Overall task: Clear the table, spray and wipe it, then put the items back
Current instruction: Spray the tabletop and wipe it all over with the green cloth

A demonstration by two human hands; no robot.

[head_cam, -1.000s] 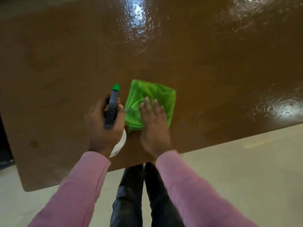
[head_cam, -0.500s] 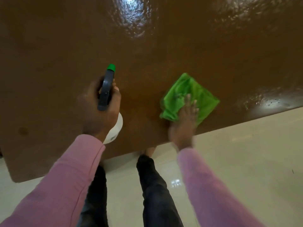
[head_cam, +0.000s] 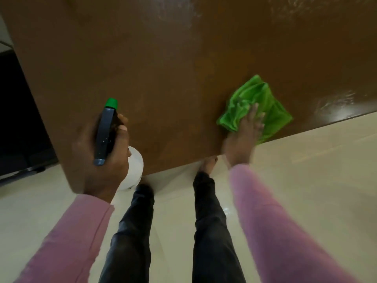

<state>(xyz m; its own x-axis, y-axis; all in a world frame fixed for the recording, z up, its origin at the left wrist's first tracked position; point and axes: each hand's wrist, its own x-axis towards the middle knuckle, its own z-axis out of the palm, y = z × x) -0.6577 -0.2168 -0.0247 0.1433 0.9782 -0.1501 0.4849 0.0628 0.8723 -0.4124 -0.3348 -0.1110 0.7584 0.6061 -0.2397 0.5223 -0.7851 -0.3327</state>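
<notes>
Presently, item one: our table [head_cam: 183,68], brown and glossy, with a wet sheen at its far and right reaches. Item two: green cloth [head_cam: 259,99], bunched, lying on the table close to its near edge, toward the right. Item three: our right hand [head_cam: 242,137], fingers straight and close together, pressed flat on the cloth's near part; blur hides finer detail. Item four: our left hand [head_cam: 98,160], fingers curled round the neck of the spray bottle [head_cam: 105,131], held over the table's near left corner, green nozzle pointing away from us. Step in hand, as we judge: wiping. Next move calls for a flat, firm sweep toward the wet patches, minding the edge; returning the items comes afterwards
</notes>
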